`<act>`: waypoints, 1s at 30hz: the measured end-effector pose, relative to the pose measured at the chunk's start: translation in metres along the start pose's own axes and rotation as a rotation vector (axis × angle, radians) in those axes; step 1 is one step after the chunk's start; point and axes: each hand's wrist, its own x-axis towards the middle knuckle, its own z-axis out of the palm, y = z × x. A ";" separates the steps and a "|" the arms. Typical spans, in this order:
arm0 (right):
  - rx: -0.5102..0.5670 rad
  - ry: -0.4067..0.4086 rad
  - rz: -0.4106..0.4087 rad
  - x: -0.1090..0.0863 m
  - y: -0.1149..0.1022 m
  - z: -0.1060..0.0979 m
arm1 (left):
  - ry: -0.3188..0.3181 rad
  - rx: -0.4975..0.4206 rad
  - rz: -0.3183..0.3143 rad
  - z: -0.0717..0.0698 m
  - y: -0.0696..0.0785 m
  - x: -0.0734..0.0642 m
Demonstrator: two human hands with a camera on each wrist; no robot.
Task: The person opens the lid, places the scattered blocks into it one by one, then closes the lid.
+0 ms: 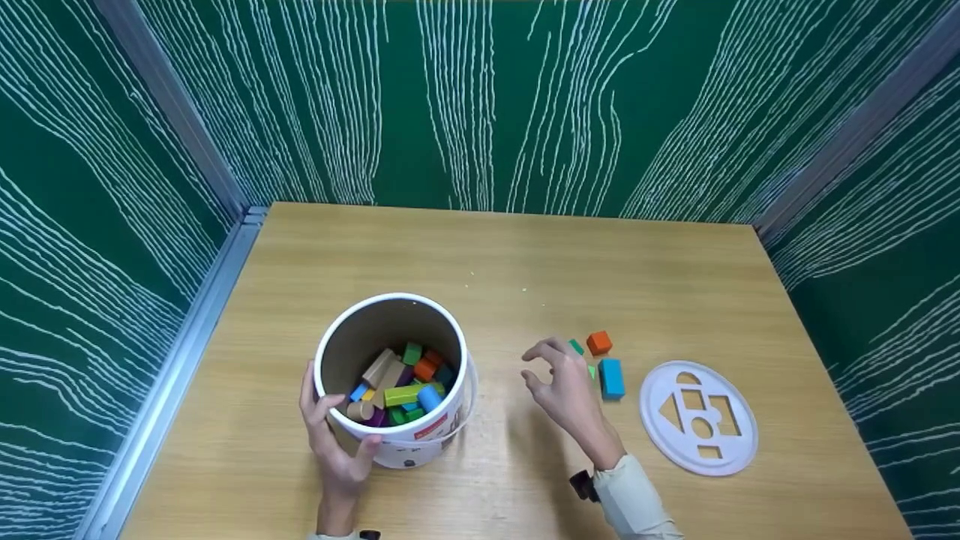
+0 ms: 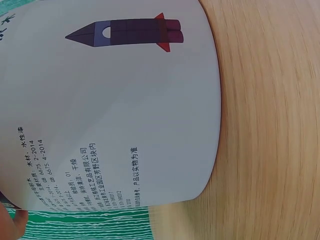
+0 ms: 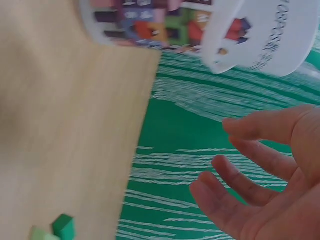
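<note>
A white bucket (image 1: 409, 456) of coloured wooden blocks (image 1: 405, 394) stands on the table at centre left in the head view. My left hand (image 1: 334, 454) holds its near left side, a finger bent over the rim and the thumb along the outer wall. Printed text and a rocket cover the bucket (image 2: 125, 95) in the left wrist view. Right of it, my right hand (image 1: 566, 390) is raised with bent fingers and nothing between them. Beyond that hand lie a blue block (image 1: 612, 379), an orange block (image 1: 598, 343) and partly hidden green blocks (image 1: 576, 346).
At the right, a round white lid (image 1: 682, 444) with shaped cutouts lies flat on the wooden table (image 1: 525, 247). Green walls (image 1: 435, 97) with white wavy lines enclose the back and sides. The bucket's white handle (image 1: 471, 397) hangs on its right side.
</note>
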 end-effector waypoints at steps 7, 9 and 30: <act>-0.034 0.009 0.133 -0.004 0.028 0.004 | -0.007 0.020 -0.020 -0.001 0.000 0.000; -0.030 0.003 0.178 -0.006 0.036 0.005 | -0.008 0.028 -0.023 -0.001 0.000 0.000; -0.026 0.007 0.381 -0.021 0.107 0.015 | 0.007 0.025 -0.001 0.001 0.000 0.000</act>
